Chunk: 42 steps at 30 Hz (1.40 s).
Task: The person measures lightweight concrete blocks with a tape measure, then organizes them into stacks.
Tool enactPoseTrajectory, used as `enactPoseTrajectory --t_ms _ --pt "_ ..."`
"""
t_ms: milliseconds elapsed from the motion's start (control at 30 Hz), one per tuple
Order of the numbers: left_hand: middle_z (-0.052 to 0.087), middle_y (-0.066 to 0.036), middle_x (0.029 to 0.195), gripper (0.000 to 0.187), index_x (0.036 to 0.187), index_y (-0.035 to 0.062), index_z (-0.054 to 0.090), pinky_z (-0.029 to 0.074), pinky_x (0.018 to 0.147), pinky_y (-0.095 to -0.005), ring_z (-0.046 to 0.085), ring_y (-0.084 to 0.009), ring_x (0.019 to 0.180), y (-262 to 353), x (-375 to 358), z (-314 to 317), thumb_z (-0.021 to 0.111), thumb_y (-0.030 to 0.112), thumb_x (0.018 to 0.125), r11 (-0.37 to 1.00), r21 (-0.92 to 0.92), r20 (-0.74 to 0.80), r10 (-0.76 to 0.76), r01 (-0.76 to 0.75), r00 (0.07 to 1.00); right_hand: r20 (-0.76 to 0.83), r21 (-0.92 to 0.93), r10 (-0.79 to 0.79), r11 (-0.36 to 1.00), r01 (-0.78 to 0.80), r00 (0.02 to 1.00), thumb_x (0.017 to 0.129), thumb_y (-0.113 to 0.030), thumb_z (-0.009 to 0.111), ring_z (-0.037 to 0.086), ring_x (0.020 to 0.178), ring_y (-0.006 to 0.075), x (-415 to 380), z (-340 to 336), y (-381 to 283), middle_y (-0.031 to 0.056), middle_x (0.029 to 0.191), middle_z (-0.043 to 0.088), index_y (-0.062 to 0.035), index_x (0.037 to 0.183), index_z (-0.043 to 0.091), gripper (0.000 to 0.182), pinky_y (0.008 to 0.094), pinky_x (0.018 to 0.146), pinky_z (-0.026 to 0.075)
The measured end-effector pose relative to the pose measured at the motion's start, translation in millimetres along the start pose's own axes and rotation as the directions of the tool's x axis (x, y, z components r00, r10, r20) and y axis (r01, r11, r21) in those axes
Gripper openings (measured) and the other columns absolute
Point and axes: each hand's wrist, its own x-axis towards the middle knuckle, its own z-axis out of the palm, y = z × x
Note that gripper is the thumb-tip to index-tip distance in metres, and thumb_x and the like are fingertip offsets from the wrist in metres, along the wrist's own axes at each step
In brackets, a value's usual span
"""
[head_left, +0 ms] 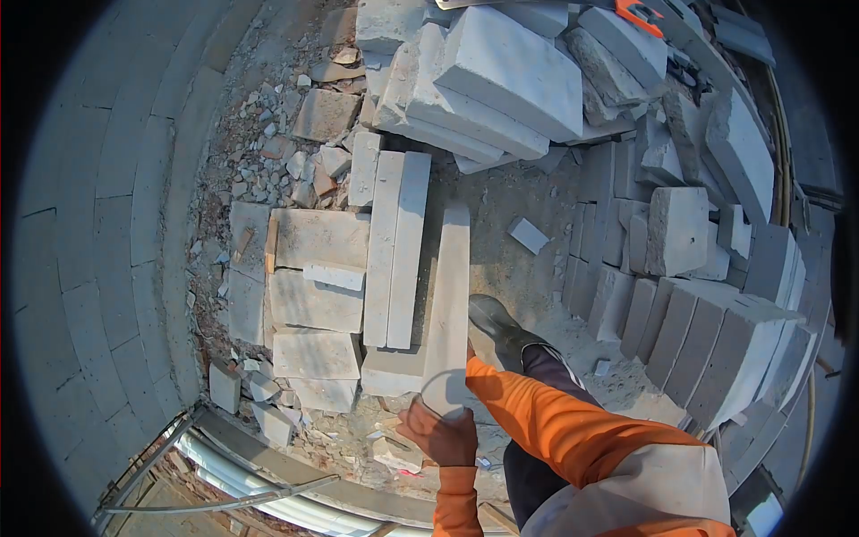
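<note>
A long, pale aerated concrete block (447, 295) stretches away from me, its near end at my hands. My left hand (440, 436) is closed around that near end. My right arm, in an orange sleeve, reaches to the block's right side; the right hand is hidden behind the block, with only a sliver by the cuff (471, 356) showing. Just left of this block, two long narrow blocks (394, 251) lie side by side.
Several large blocks (510, 72) are stacked ahead, and more stand in a pile (707, 331) at right. Rubble (268, 134) covers the ground at left. An orange-handled saw (640, 16) lies on top. A small block piece (528, 234) rests on the floor near my boot (497, 324).
</note>
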Motion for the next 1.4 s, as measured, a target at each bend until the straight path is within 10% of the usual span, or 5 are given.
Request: enactPoseTrajectory --t_ms 100,267,367,667,1400 --pt "0.05 -0.021 0.103 0.062 0.11 -0.0007 0.05 0.032 0.095 -0.0528 0.045 -0.0393 0.104 -1 -59 -65 0.078 0.014 0.056 0.983 -0.084 0.124 -0.152 0.163 0.981 -0.131 -0.337 -0.16 0.935 0.108 0.978 0.097 -0.055 0.043 0.067 0.095 0.0253 -71 -16 49 0.009 0.11 0.067 -0.0105 0.124 0.058 0.054 0.0394 0.082 0.056" --pt "0.063 -0.024 0.114 0.07 0.128 -0.0017 0.05 0.052 0.083 -0.0473 0.064 -0.0344 0.102 -38 -217 -146 0.079 0.034 0.075 0.936 0.303 -0.051 0.204 -0.18 0.978 -0.155 0.065 0.072 0.996 -0.062 0.985 0.098 -0.058 0.035 0.063 0.106 0.0264 -211 23 87 0.0101 0.122 0.064 -0.0114 0.136 0.052 0.063 0.0385 0.092 0.052" --pt "0.05 -0.022 0.1 0.065 0.111 -0.0037 0.05 0.04 0.091 -0.053 0.051 -0.0438 0.101 -20 -293 -176 0.079 0.02 0.058 0.954 -0.295 -0.05 -0.064 0.046 0.997 -0.114 0.081 0.127 0.99 -0.118 0.985 0.097 -0.06 0.034 0.061 0.108 0.0267 -282 20 115 0.0101 0.123 0.062 -0.0117 0.137 0.05 0.064 0.0388 0.094 0.05" --pt "0.053 -0.022 0.103 0.068 0.11 -0.002 0.05 0.046 0.084 -0.0494 0.055 -0.0421 0.099 -13 -435 -246 0.082 0.024 0.056 0.955 -0.095 0.066 0.289 -0.282 0.955 -0.051 0.091 0.202 0.976 -0.197 0.978 0.095 -0.064 0.031 0.056 0.115 0.0275 -459 2 150 0.0101 0.129 0.059 -0.0127 0.14 0.047 0.07 0.0398 0.098 0.046" --pt "0.056 -0.026 0.119 0.084 0.126 -0.0057 0.049 0.043 0.095 -0.0493 0.053 -0.0412 0.114 245 -735 -186 0.083 0.038 0.063 0.411 -0.191 0.271 0.895 -0.891 0.355 -0.249 0.55 -0.165 0.787 0.28 0.954 0.09 -0.074 0.023 0.043 0.131 0.0295 -819 -307 -62 0.0102 0.141 0.049 -0.0152 0.147 0.039 0.083 0.0423 0.11 0.034"
